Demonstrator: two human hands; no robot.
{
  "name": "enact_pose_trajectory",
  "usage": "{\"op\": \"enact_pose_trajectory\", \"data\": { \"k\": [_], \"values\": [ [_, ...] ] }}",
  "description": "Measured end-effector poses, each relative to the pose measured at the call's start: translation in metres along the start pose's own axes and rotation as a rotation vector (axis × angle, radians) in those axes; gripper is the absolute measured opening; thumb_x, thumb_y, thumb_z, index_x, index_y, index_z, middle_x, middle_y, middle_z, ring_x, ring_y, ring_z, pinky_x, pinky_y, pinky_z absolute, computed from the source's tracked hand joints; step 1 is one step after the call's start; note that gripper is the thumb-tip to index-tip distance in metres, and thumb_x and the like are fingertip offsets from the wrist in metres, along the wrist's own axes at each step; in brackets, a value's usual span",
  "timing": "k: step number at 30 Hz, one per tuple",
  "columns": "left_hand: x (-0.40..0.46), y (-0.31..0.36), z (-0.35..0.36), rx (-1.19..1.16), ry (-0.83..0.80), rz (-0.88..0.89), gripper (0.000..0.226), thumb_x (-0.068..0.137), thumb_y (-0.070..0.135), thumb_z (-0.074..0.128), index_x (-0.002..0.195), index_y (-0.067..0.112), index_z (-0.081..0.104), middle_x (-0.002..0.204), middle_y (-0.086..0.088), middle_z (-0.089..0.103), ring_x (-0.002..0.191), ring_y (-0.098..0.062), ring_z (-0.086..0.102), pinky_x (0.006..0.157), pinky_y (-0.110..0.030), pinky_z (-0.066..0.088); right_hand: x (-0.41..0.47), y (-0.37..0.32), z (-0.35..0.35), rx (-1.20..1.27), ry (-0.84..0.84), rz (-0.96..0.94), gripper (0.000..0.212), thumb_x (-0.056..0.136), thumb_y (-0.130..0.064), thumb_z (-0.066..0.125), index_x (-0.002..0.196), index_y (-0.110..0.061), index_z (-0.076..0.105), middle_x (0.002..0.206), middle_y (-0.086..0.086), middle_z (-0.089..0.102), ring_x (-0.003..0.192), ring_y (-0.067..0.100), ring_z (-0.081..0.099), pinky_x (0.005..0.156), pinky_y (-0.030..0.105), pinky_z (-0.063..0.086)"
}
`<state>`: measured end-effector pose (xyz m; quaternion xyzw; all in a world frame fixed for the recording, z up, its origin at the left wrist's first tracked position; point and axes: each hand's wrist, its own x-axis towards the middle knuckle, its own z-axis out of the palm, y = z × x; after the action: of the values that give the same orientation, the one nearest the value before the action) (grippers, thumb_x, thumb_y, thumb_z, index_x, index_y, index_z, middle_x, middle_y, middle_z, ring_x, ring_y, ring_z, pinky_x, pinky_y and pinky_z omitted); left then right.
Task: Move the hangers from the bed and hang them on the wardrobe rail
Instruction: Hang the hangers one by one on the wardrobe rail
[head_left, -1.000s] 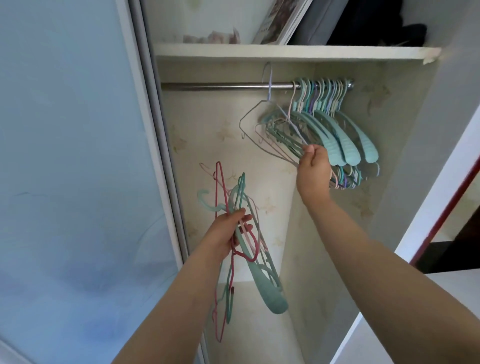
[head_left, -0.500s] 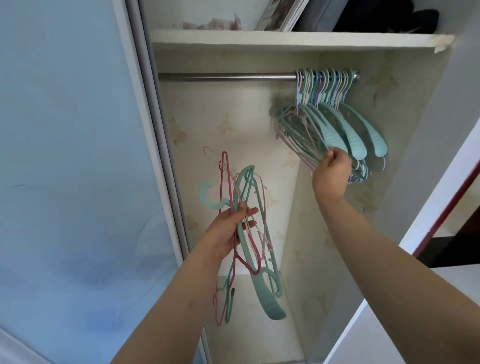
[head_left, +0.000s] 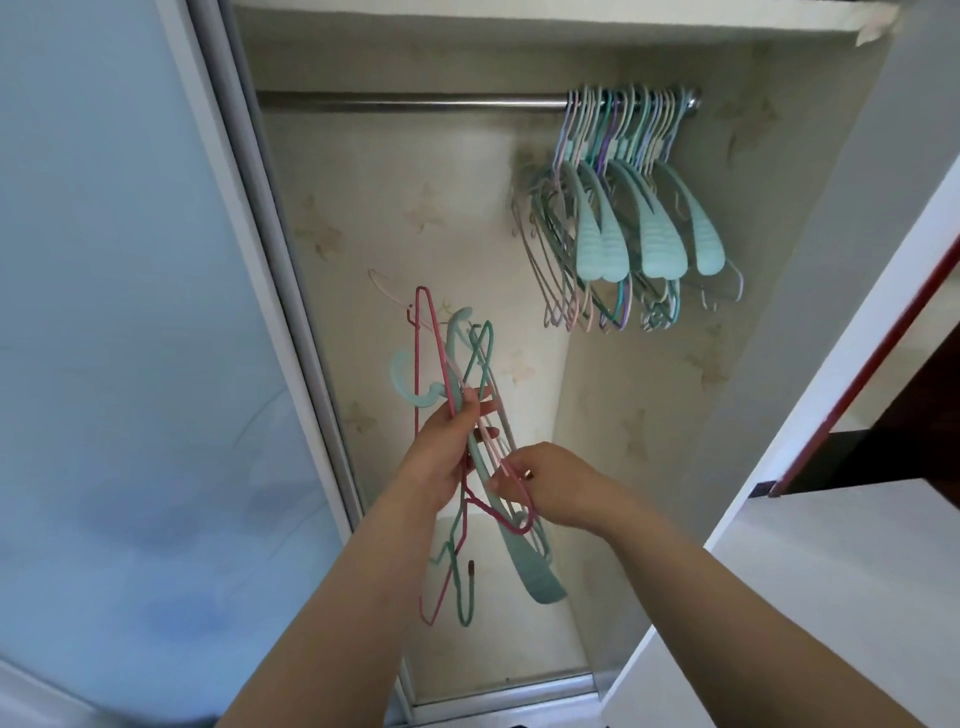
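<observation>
Wardrobe interior, rail (head_left: 410, 101) half filled with hung hangers (head_left: 623, 208) at its right end.
Below the rail, left hand (head_left: 441, 457) clenches a tangled bundle (head_left: 467, 441); right hand (head_left: 550, 488) pinches one pink wire hanger (head_left: 506, 470). Interlocked hooks could snag, spilling others.

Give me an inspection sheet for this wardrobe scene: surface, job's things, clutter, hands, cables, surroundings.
Surface: wardrobe rail, bare along its left part.
Job's things: hung hangers bunched at the rail's right end; loose bundle of hangers in hand.
Clutter: nothing seen.
Hands: left hand grips the bundle; right hand pinches a pink wire hanger in it.
Cables: nothing seen.
Surroundings: sliding door at left, shelf edge above the rail.
</observation>
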<state>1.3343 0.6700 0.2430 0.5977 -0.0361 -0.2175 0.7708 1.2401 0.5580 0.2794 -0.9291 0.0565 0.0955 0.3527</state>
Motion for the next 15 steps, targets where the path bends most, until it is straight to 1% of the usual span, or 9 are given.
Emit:
{"op": "enact_pose_trajectory", "data": {
  "k": [2,4,6,8,9,10,11,13,15],
  "values": [
    [0.000,-0.003,0.000,0.011,-0.009,-0.001,0.033,0.100,0.038,0.043,0.120,0.017,0.060,0.115,0.004,0.067,0.087,-0.016,0.060,0.074,-0.033,0.056,-0.003,0.002,0.004,-0.013,0.092,-0.006,0.027,0.097,-0.027,0.047,0.096,-0.009,0.067,0.087,0.003,0.065,0.084,0.022,0.062,0.070,0.029,0.045],
    [0.000,-0.008,0.001,0.037,0.011,-0.005,0.032,0.101,0.038,0.042,0.116,0.017,0.060,0.114,0.004,0.068,0.090,-0.017,0.063,0.080,-0.039,0.054,-0.009,0.001,0.006,-0.122,0.280,-0.024,0.027,0.100,-0.028,0.037,0.101,-0.015,0.061,0.084,-0.001,0.061,0.080,0.021,0.059,0.066,0.029,0.042],
    [0.000,-0.015,0.001,0.096,0.044,-0.007,0.029,0.101,0.039,0.041,0.110,0.019,0.060,0.109,0.006,0.069,0.085,-0.015,0.065,0.078,-0.038,0.053,-0.014,0.001,0.003,-0.241,0.480,-0.047,0.029,0.102,-0.030,0.030,0.106,-0.016,0.055,0.085,0.003,0.064,0.079,0.027,0.060,0.065,0.031,0.045],
    [0.001,-0.022,-0.001,0.178,0.060,0.006,0.026,0.102,0.038,0.041,0.103,0.021,0.060,0.109,0.007,0.069,0.084,-0.015,0.066,0.085,-0.039,0.051,-0.018,0.001,0.000,-0.311,0.597,-0.075,0.034,0.103,-0.034,0.024,0.108,-0.014,0.051,0.084,0.007,0.067,0.078,0.031,0.062,0.063,0.033,0.045],
    [0.000,-0.026,-0.002,0.214,0.063,0.011,0.024,0.102,0.038,0.041,0.099,0.022,0.060,0.110,0.008,0.069,0.084,-0.014,0.066,0.087,-0.038,0.049,-0.019,0.001,-0.002,-0.337,0.625,-0.076,0.035,0.103,-0.034,0.023,0.109,-0.014,0.051,0.085,0.008,0.067,0.077,0.032,0.062,0.061,0.033,0.043],
    [-0.001,-0.029,-0.004,0.239,0.068,0.008,0.023,0.101,0.037,0.042,0.097,0.023,0.060,0.111,0.009,0.069,0.085,-0.013,0.067,0.085,-0.036,0.046,-0.020,0.001,-0.005,-0.349,0.643,-0.074,0.035,0.103,-0.035,0.023,0.109,-0.014,0.051,0.085,0.008,0.067,0.078,0.032,0.062,0.059,0.032,0.040],
    [-0.003,-0.031,-0.006,0.253,0.073,-0.002,0.023,0.101,0.037,0.042,0.095,0.024,0.059,0.110,0.011,0.070,0.085,-0.012,0.066,0.079,-0.034,0.043,-0.021,0.002,-0.009,-0.332,0.663,-0.071,0.035,0.103,-0.034,0.023,0.109,-0.014,0.051,0.085,0.008,0.067,0.079,0.033,0.062,0.059,0.032,0.039],
    [-0.007,-0.035,-0.009,0.251,0.086,-0.011,0.025,0.102,0.037,0.041,0.095,0.022,0.061,0.108,0.014,0.071,0.083,-0.010,0.064,0.066,-0.029,0.039,-0.022,0.005,-0.019,-0.217,0.719,-0.084,0.035,0.103,-0.034,0.026,0.107,-0.013,0.055,0.087,0.009,0.066,0.080,0.033,0.061,0.062,0.033,0.041],
    [-0.009,-0.037,-0.013,0.206,0.102,-0.016,0.029,0.102,0.037,0.041,0.093,0.021,0.063,0.108,0.013,0.071,0.081,-0.010,0.063,0.058,-0.027,0.035,-0.020,0.010,-0.028,-0.065,0.779,-0.099,0.034,0.103,-0.032,0.029,0.101,-0.014,0.058,0.084,0.008,0.065,0.079,0.032,0.059,0.065,0.034,0.045]
  ]
}}
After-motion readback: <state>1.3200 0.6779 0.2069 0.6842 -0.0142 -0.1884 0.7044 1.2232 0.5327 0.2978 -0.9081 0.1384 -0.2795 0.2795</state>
